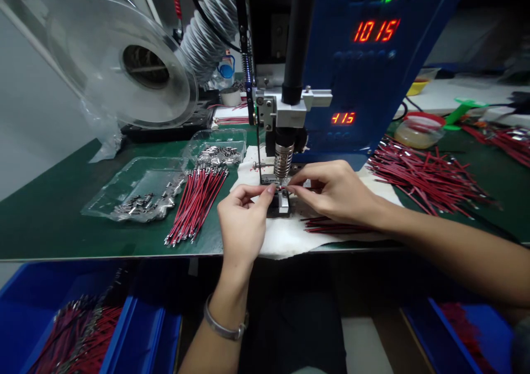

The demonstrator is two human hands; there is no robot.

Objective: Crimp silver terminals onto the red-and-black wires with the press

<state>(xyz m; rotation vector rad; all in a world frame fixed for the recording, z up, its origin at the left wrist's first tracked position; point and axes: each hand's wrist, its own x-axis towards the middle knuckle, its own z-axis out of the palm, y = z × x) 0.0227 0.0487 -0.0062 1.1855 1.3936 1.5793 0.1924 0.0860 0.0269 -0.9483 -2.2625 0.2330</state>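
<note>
My left hand [244, 214] is closed in a pinch, thumb against forefinger, at the left of a small metal fixture [284, 201]. From the right, my right hand [331, 189] pinches at the same spot, its fingertips almost meeting the left ones. A speck of red shows between them; the pinched pieces are too small to make out. Just above the fingertips stands the coiled metal tip [284, 161] of a soldering machine [351, 75]. Thin red and black wires [331, 226] lie on a white cloth [285, 238] below my right hand.
Left of the fixture lie a bundle of red wires [196, 203] and clear trays [144, 180] of small metal parts. More red wires [426, 178] are heaped at right, near a red-lidded jar [418, 130]. A clear reel [165, 106] stands back left. Blue bins [136, 335] sit below the table edge.
</note>
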